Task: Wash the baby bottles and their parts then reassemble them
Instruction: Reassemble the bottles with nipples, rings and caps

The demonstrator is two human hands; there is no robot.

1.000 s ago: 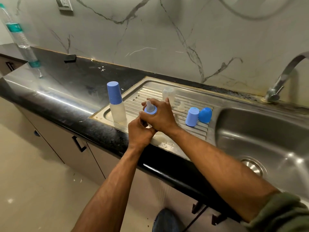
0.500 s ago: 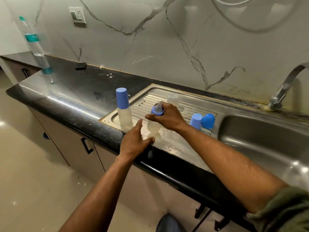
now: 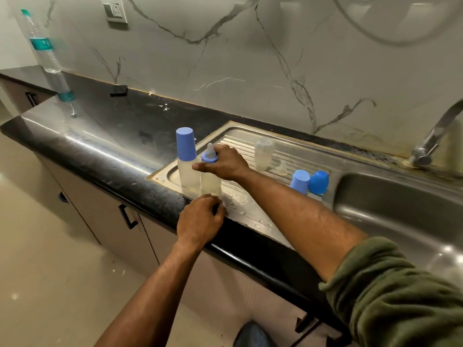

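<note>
Bottles stand on the steel drainboard (image 3: pixel 253 209) let into the black bench (image 3: pixel 120 136). My right hand (image 3: pixel 224 162) covers the collar of the nearer bottle (image 3: pixel 210 182), fingers curled round the blue ring (image 3: pixel 210 158) below its teat (image 3: pixel 211 149); only the teat and the lower clear body show past the grip. That bottle is upright, long axis vertical, teat pointing up, its base on the drainboard's front left part, just beside the capped bottle (image 3: pixel 186 159), which is also upright under a blue cap. My left hand (image 3: pixel 200 219) rests at the drainboard's front edge, just below the held bottle's base; its fingers are loosely curled and I see nothing in them, though the fingertips are turned away from me.

Farther back on the ribs stands an open clear bottle (image 3: pixel 263 154), blurred, with a loose clear teat (image 3: pixel 282 169) beside it that is hard to make out. Right of these sit a pale blue cap (image 3: pixel 300 181) and a darker blue cap (image 3: pixel 318 182), touching or nearly so. The tap (image 3: pixel 436 136) is cut off by the right edge. A water bottle (image 3: pixel 47 58) stands far left on the bench; its teal label is too blurred to read.
</note>
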